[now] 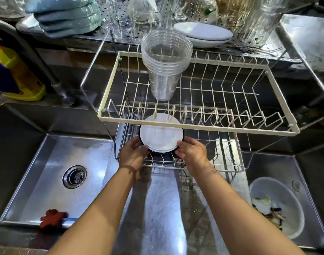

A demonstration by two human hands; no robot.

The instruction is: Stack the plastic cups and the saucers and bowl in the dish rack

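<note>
A stack of clear plastic cups (164, 63) stands upright in the upper tier of the cream wire dish rack (199, 126). On the lower tier (220, 162) sits a white bowl with a dark rim (161, 135), partly hidden behind the upper tier's front bar. My left hand (132, 150) grips the bowl's left edge and my right hand (191, 150) grips its right edge. Two white saucers (203, 34) lie stacked on the perforated shelf behind the rack.
A steel sink with a drain (74, 176) lies at the left, a red cloth (52, 218) at its front edge. At the right a white basin (278, 205) holds food scraps. A yellow bottle (19, 76) and folded towels (65, 17) stand at the back left.
</note>
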